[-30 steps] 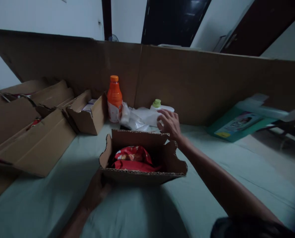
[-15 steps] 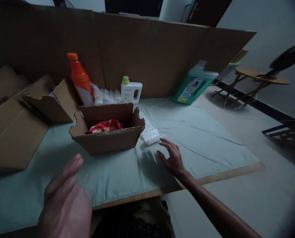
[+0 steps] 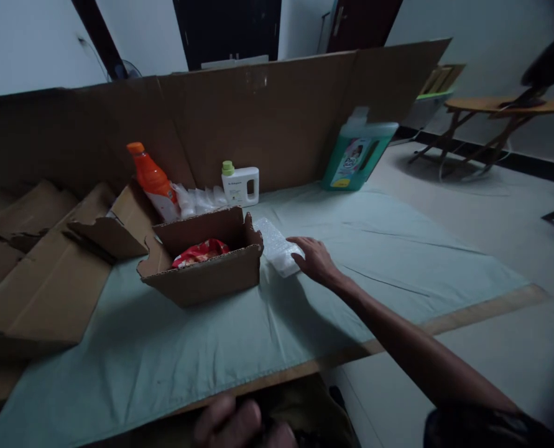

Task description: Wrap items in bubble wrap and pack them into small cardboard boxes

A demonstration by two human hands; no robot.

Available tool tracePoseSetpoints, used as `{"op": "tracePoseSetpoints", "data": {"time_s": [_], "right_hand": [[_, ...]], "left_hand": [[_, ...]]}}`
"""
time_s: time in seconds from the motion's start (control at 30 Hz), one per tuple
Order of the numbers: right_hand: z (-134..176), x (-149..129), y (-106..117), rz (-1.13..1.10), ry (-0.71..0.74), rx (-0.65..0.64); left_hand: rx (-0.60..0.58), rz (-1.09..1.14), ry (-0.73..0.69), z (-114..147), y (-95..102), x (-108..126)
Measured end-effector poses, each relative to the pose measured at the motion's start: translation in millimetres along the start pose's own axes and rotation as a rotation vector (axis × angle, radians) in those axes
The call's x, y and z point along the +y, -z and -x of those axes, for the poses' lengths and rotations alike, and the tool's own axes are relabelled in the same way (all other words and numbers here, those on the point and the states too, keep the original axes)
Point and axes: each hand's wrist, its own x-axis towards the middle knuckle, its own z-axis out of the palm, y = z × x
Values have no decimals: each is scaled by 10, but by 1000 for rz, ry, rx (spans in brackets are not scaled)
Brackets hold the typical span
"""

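My right hand (image 3: pixel 314 260) reaches over the near right end of a clear bubble-wrapped packet (image 3: pixel 275 246). Its thumb and fingers are apart, with the fingertips at the packet's edge; whether they press on it I cannot tell. The packet lies flat on the cloth, just right of an uncovered cardboard box (image 3: pixel 211 280) that holds a red packet (image 3: pixel 201 252). Low at the bottom edge, my left hand (image 3: pixel 239 426) shows only its blurred fingers, somewhat spread, with nothing visible in them. The rest of that hand is out of frame.
Behind the box stand an orange bottle (image 3: pixel 153 180), crumpled clear plastic (image 3: pixel 197 200) and a white jug with a green cap (image 3: pixel 240 186). A teal jug (image 3: pixel 357 155) stands farther right. More cardboard boxes (image 3: pixel 48 274) crowd the left. A cardboard wall (image 3: pixel 277 118) borders the back.
My right hand has moved onto the end of the bubble-wrapped packet. My left hand has dropped to the bottom edge, nearer the middle. The view has tilted up a little.
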Motion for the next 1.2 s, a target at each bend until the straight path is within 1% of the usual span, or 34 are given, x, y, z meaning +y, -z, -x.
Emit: {"op": "tracePoseSetpoints", "data": {"time_s": [0.07,0.13,0.2,0.27,0.37,0.43,0.47,0.53,0.57,0.6,0.63,0.7,0.77,0.8,0.9,0.97,1.0,1.07,1.13,1.2], "right_hand": [[-188,18,28,53,13,-138],[-329,14,28,84,43,-223],[-387,0,40,86,66,-249],[-333,-16,92,92,71,-239],[-25,-46,273,86,72,-161],[282,-74,453,38,145,-155],[438,-88,553,3,204,-192],[698,-118,744,-74,305,-310],[783,-135,819,-112,319,-348],[831,-154,870,-149,301,-352],[842,-178,888,-187,261,-325],[765,-253,811,-272,179,-231],[599,-372,591,-359,143,-173],[501,-448,446,-400,143,-167],[201,-695,3,-489,155,-200],[15,-829,-199,-519,135,-211],[-74,-874,-259,-529,114,-210],[-236,-899,-301,-564,64,-211],[-334,-829,-260,-617,30,-225],[-310,-665,-158,-641,10,-207]], "left_hand": [[65,8,2,141,91,20],[171,-16,69,193,182,-57],[267,-69,160,185,233,-173],[298,-104,195,167,220,-251],[260,-86,184,162,101,-248],[261,-60,221,152,13,-238],[284,-43,255,138,-21,-257],[377,7,344,88,-58,-365],[434,34,391,53,-62,-451],[490,60,432,10,-60,-549],[537,84,467,-39,-52,-653],[582,132,526,-153,-29,-849],[573,199,561,-277,-8,-994],[547,244,568,-340,-2,-1042],[407,403,557,-523,-14,-1110],[352,441,568,-662,-44,-1131],[355,432,575,-741,-63,-1147],[381,392,570,-904,-104,-1203],[369,391,549,-1020,-138,-1289],[342,384,538,-1013,-152,-1373]]}}
